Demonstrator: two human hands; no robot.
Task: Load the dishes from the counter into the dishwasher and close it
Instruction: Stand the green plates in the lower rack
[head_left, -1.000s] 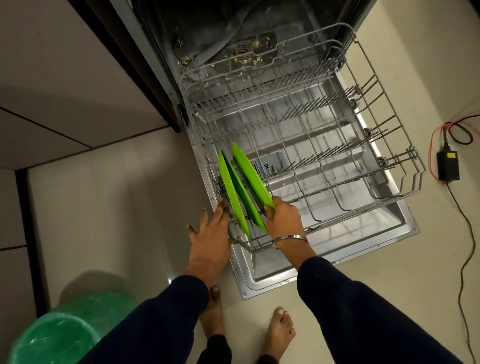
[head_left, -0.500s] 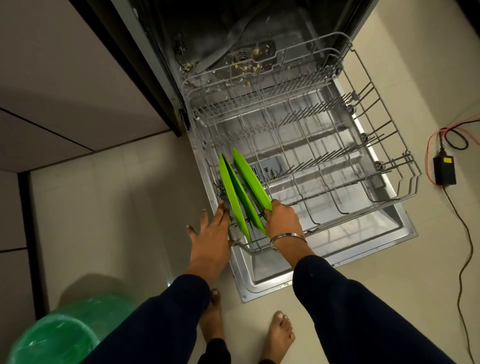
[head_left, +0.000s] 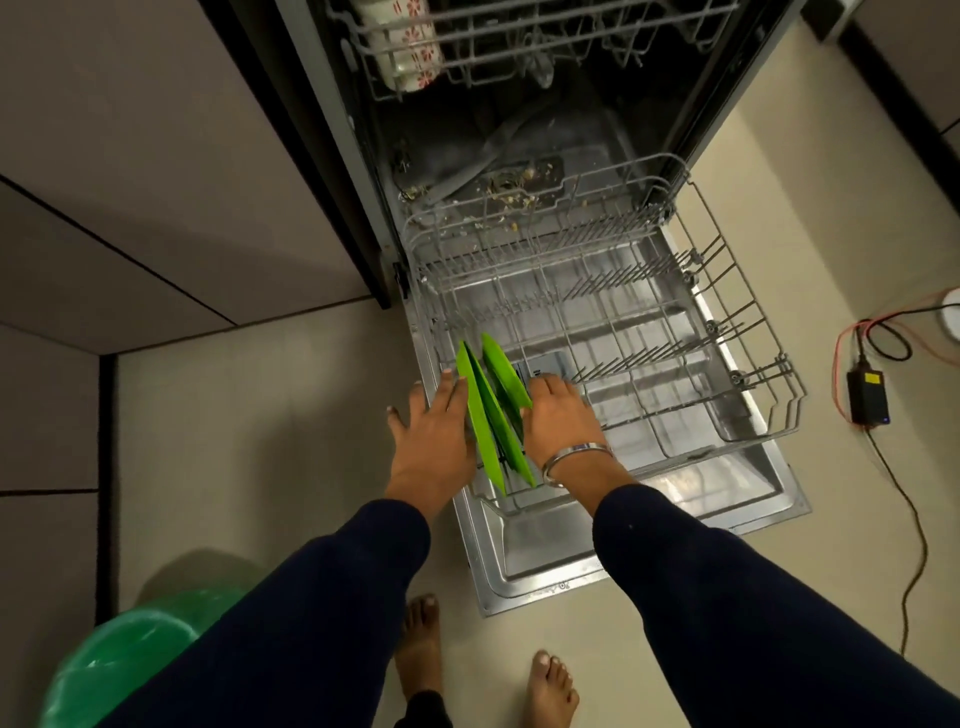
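Both grips, left (head_left: 434, 434) and right (head_left: 558, 418), flank green plates (head_left: 488, 431) (rack (head_left: 753, 332) rightward open).

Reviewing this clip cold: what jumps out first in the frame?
Two bright green plates stand on edge at the near left corner of the pulled-out lower rack, flanked by the left hand and right hand. Food scraps litter the dishwasher floor behind the rack.

Upper rack (head_left: 519, 47): cut off by top edge. Cup (head_left: 410, 47) in it: top out of frame. Plates (head_left: 488, 415): lower rims hidden behind my hands. Green bin (head_left: 119, 660): cropped at bottom-left, partly behind my sleeve.
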